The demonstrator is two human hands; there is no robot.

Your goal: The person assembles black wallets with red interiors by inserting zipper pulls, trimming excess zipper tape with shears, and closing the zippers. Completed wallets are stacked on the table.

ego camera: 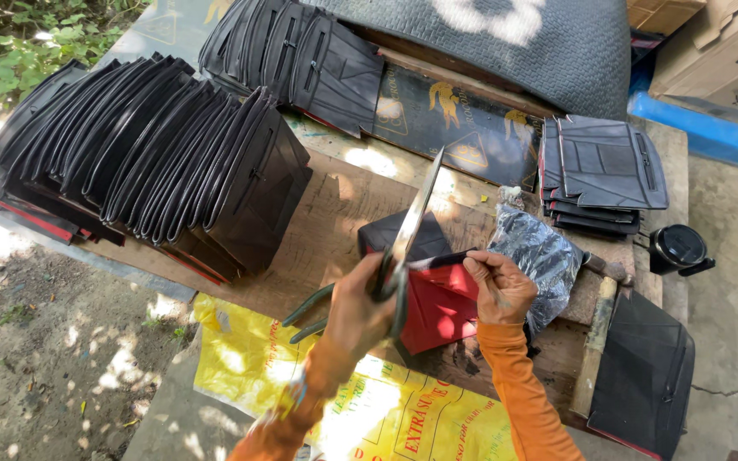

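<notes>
Head view: left hand (360,312) gripping scissors (412,226), right hand (501,286) pinching the red-black piece (437,307); blades close to fingers (476,265), slip risks a cut.

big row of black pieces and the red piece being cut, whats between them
Head view: only bare brown cardboard lies between the big row of black pieces and the red piece.

I see large metal shears (412,224) with dark handles, blades pointing up and away, closing on the top edge of a red and black pouch (437,299). The pouch stands tilted on the bench (318,230), its red face catching sunlight.
</notes>
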